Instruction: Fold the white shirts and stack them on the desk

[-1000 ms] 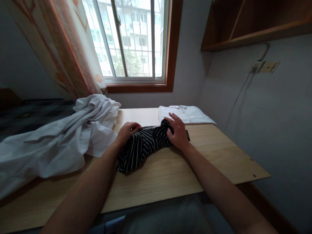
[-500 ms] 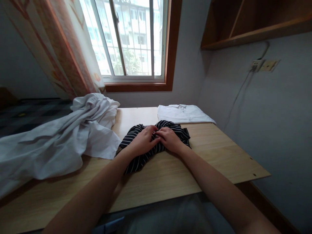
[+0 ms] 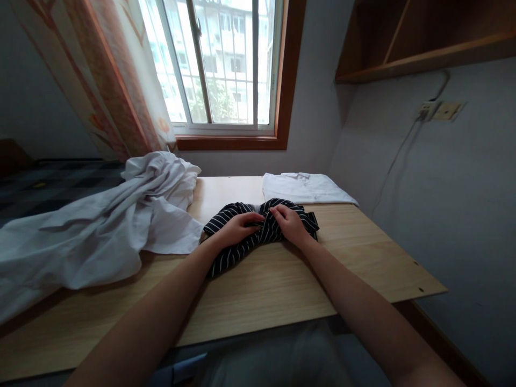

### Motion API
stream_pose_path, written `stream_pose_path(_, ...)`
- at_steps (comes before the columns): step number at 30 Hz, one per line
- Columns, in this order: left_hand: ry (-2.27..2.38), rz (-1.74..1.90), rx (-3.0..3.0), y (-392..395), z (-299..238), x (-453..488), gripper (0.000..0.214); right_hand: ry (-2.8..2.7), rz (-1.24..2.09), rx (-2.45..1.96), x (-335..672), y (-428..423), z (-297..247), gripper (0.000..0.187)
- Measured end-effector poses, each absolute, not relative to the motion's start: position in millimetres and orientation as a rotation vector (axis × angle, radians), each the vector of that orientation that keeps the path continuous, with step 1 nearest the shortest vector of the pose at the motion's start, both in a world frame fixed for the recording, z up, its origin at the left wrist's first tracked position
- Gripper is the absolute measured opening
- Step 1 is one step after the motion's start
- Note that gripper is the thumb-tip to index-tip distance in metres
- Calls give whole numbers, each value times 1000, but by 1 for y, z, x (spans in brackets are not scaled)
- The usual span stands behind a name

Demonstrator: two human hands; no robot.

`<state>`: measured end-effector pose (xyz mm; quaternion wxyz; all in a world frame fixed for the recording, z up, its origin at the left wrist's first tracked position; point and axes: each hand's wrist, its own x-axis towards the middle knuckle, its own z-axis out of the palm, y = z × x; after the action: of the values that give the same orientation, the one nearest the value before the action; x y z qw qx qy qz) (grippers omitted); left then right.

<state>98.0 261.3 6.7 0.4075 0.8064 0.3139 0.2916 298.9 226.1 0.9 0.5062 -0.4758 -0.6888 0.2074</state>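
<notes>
A black garment with thin white stripes [image 3: 234, 255] lies bunched on the wooden table, in front of me. My left hand [image 3: 241, 227] rests on its middle, fingers closed on the cloth. Close beside it on the right, my right hand [image 3: 288, 223] pinches a fold of the same garment between thumb and fingers. A small pale patch shows at the garment's far edge, between the two bunched sides. Parts of the cloth are hidden under both hands.
Loose white cloth [image 3: 161, 220] is heaped over the table's left side. A folded white shirt [image 3: 306, 188] lies at the far right of the wooden table [image 3: 363, 252]. Beyond are a window [image 3: 226, 70] and a curtain [image 3: 121, 80]; a wooden shelf [image 3: 427, 54] hangs upper right.
My hands have drawn slightly apart, the right one shifting to the right. The pale patch between the striped folds shows more now. The view has shifted a little.
</notes>
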Motion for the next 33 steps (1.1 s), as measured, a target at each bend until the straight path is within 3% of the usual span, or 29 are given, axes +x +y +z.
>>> stream_pose_path(33, 987, 1071, 2171, 248, 7, 117, 22, -1634, 626, -1164, 293, 230, -5, 37)
